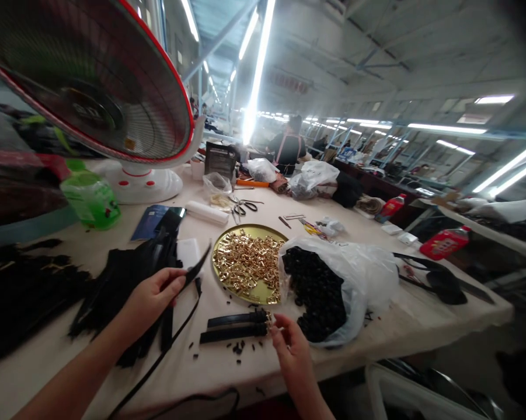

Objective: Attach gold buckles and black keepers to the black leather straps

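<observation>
My left hand [160, 294] pinches a dark strap [198, 263] between thumb and fingers, its tip pointing up and to the right. Low at the centre, my right hand [292, 344] has its thumb and fingertips closed at a small gold buckle [269, 322] on the ends of some black straps [234, 333] lying side by side. Between and beyond my hands stands a round gold tray [259, 291] heaped with small gold metal fittings [245, 259]. Right of it, an open clear plastic bag [354, 291] spills small black pieces [317, 291].
A large fan [91, 93] stands at the left, near a bottle of green liquid [90, 195]. Black strips [122, 274] lie in piles at the left. Behind the tray are scissors [245, 205] and a white roll [206, 212]. A red bottle [444, 242] lies at the right. Another person [289, 146] works farther back.
</observation>
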{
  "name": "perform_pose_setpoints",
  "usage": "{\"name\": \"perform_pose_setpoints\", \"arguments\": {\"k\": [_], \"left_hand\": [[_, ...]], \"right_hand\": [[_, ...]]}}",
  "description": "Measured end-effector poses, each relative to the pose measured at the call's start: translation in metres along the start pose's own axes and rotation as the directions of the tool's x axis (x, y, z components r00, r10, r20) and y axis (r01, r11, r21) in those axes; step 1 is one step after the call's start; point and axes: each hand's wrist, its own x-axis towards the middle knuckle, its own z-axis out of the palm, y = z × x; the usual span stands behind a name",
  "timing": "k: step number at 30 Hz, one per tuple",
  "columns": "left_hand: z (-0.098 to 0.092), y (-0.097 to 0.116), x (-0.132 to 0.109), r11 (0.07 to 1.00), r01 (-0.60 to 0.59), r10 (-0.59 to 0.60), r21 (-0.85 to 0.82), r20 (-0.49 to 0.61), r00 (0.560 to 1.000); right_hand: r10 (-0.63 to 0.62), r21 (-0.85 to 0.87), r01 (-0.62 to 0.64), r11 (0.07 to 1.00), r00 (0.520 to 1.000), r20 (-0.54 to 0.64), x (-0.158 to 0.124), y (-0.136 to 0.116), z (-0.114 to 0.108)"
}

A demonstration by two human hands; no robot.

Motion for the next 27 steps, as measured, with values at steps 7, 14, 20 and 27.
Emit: {"name": "perform_pose_setpoints", "arguments": {"k": [7, 14, 20, 27], "left_hand": [[0.056, 0.036, -0.018, 0.811, 0.333, -0.128, -0.481, 0.410, 0.903], [0.096, 0.035, -0.020, 0.568, 0.519, -0.155, -0.639, 0.536, 0.830], [0.086, 0.047, -0.004, 0.678, 0.283, -0.150, -0.679, 0.250, 0.957], [0.070, 0.071, 0.003, 0.883, 0.007, 0.062, -0.469, 0.133, 0.989]], "right_hand": [[0.272, 0.594, -0.250, 0.765, 0.961, 0.054, 0.010, -0.033, -0.003], [0.503, 0.692, -0.439, 0.574, 0.855, 0.126, -0.007, -0.011, 0.011], [0.288, 0.312, -0.334, 0.889, 0.939, 0.185, -0.001, 0.000, -0.002], [-0.071, -0.707, 0.014, 0.707, 0.996, -0.051, 0.063, 0.010, -0.056]]}}
